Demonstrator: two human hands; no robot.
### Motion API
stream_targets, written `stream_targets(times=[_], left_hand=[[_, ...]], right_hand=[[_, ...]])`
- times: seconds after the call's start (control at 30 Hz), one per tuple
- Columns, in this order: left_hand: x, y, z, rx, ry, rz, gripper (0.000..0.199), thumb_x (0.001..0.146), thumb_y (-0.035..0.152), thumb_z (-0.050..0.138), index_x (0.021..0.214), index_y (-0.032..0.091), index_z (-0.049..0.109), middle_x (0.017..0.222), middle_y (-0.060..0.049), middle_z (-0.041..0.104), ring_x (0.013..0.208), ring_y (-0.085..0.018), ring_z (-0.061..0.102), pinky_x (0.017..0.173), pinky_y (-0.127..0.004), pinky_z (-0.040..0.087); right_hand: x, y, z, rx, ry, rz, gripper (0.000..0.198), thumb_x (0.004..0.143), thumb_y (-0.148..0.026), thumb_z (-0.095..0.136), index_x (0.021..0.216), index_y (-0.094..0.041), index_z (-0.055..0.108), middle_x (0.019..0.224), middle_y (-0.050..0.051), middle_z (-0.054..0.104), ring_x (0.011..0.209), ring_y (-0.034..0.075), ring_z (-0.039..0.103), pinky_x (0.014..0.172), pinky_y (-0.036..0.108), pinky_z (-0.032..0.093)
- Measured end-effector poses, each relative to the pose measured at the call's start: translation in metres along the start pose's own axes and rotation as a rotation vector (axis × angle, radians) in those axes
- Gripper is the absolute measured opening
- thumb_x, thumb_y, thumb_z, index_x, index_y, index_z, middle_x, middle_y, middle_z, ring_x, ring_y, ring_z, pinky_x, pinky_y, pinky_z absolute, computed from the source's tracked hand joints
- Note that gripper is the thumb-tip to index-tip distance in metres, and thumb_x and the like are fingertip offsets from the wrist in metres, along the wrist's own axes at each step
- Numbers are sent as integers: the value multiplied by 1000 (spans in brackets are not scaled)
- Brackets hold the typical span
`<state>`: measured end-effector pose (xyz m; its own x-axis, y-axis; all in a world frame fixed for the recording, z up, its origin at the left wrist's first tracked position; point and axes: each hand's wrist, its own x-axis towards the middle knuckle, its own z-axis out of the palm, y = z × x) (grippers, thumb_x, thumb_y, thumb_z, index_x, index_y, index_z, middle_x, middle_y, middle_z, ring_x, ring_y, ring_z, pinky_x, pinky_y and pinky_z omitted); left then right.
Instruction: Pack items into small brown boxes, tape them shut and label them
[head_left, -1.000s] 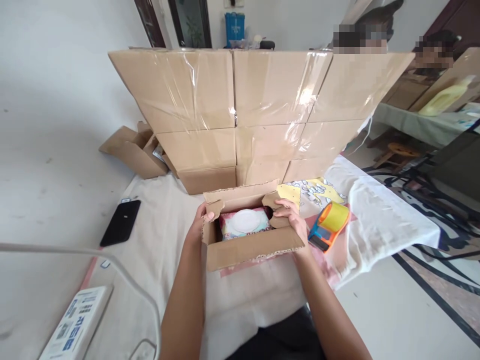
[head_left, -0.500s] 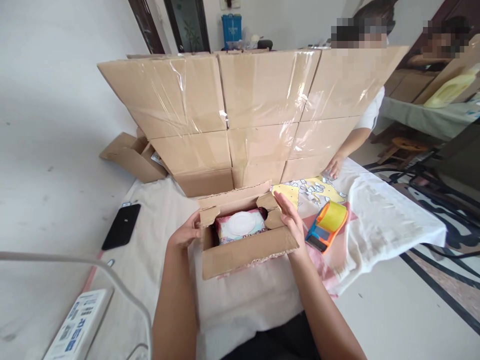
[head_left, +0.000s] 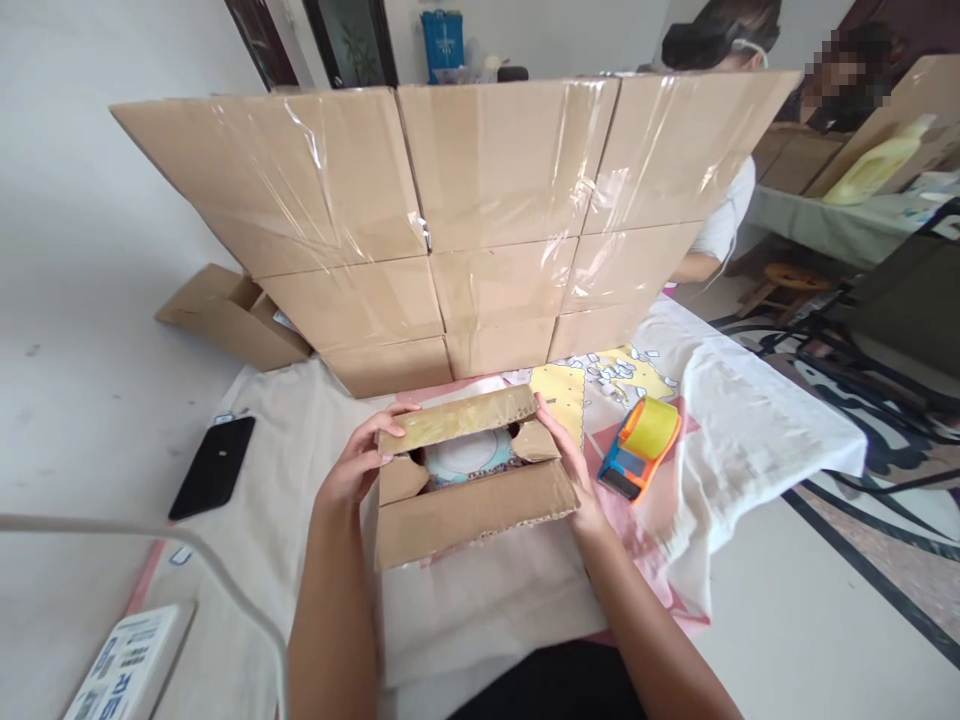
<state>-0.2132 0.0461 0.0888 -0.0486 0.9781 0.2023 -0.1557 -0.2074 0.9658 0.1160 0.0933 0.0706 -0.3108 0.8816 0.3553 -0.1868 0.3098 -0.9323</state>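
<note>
Between my two hands is a small cardboard box (head_left: pixel 477 512). Its short end flaps are folded inward, and the far long flap leans over the opening. Through the gap I see a patterned packet (head_left: pixel 466 456) with a pale oval lid, perhaps a pack of wipes; its edges are hidden. My left hand (head_left: pixel 355 458) grips the box's left end, fingers over the far flap. Against the right end, my right hand (head_left: pixel 571 468) holds the box, fingertips at the far flap's corner. An orange and blue tape dispenser (head_left: pixel 624 468) with a yellow roll lies to the right.
A tall wall of taped cardboard boxes (head_left: pixel 495 170) stands behind. An open carton (head_left: pixel 232 315) is at left, with a black phone-like slab (head_left: pixel 214 468) and a white printed box (head_left: pixel 127 665) nearer. A cable (head_left: pixel 225 570) crosses lower left. Another person (head_left: pixel 724 215) is behind the wall.
The left end flap and far long flap have folded inward, covering more of the packet. My left hand has moved up onto the far flap. The other person's hand has gone from the table.
</note>
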Motion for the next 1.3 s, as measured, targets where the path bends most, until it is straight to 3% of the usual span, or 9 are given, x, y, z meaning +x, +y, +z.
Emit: stream_targets(times=[0.1, 0.23, 0.33, 0.53, 0.7, 0.97, 1.13, 1.23, 1.3], left_hand=[[-2, -1, -2, 2, -48, -10, 38, 66, 49, 87, 90, 24, 72, 141, -9, 63, 125, -37, 60, 96, -40, 48], [-1, -4, -2, 15, -45, 2, 52, 70, 71, 82, 89, 23, 71, 140, -12, 62, 122, -36, 61, 96, -40, 49], [0, -4, 0, 37, -19, 14, 59, 72, 79, 76, 86, 22, 70, 140, -13, 62, 120, -37, 61, 96, -43, 50], [-2, 8, 6, 272, 34, -55, 35, 72, 48, 84, 83, 22, 64, 138, -10, 63, 121, -36, 60, 92, -38, 47], [-3, 12, 7, 317, 26, -65, 38, 71, 46, 82, 79, 21, 55, 137, -10, 61, 112, -33, 60, 81, -33, 44], [-5, 10, 15, 269, 86, -41, 39, 68, 46, 82, 83, 22, 55, 134, -9, 62, 117, -33, 58, 83, -33, 46], [-3, 10, 16, 292, 108, 31, 31, 70, 43, 82, 87, 23, 64, 137, -9, 62, 130, -37, 53, 98, -39, 44], [-2, 13, 17, 344, 99, 75, 27, 73, 43, 80, 88, 23, 69, 136, -9, 64, 133, -38, 51, 108, -44, 40], [-2, 15, 18, 356, 86, 87, 26, 75, 44, 79, 88, 23, 70, 138, -9, 63, 133, -39, 51, 111, -46, 39]], right_hand=[[0, -3, 7, -42, 53, -43, 73, 84, -78, 68, 140, -31, 62, 166, 9, 48, 160, 35, 35, 129, 56, 33], [6, -14, 19, -100, 137, -19, 31, 93, -50, 71, 115, -29, 63, 159, 9, 54, 154, 31, 44, 125, 51, 39], [9, -18, 26, -105, 202, -5, 20, 94, -38, 66, 111, -29, 58, 156, 7, 55, 154, 29, 43, 124, 50, 40], [8, -23, 29, -71, 188, 7, 49, 89, -27, 61, 136, -32, 49, 151, 8, 54, 150, 28, 46, 122, 47, 43], [10, -29, 29, -80, 177, 41, 51, 84, -20, 55, 134, -30, 52, 150, 8, 52, 154, 28, 39, 127, 50, 37], [10, -20, 32, -93, 202, -4, 45, 87, -25, 58, 132, -30, 54, 155, 8, 52, 153, 29, 41, 131, 54, 30], [-5, -3, 24, -39, 178, -10, 57, 94, -47, 67, 146, -33, 49, 160, 11, 51, 151, 33, 47, 125, 56, 41], [-17, -6, 11, -108, 225, -70, 58, 94, -43, 69, 148, -37, 48, 158, 9, 52, 148, 33, 49, 122, 60, 44], [-22, -17, -2, -212, 366, -152, 52, 94, -37, 70, 142, -40, 52, 150, 8, 56, 146, 32, 51, 124, 61, 41]])
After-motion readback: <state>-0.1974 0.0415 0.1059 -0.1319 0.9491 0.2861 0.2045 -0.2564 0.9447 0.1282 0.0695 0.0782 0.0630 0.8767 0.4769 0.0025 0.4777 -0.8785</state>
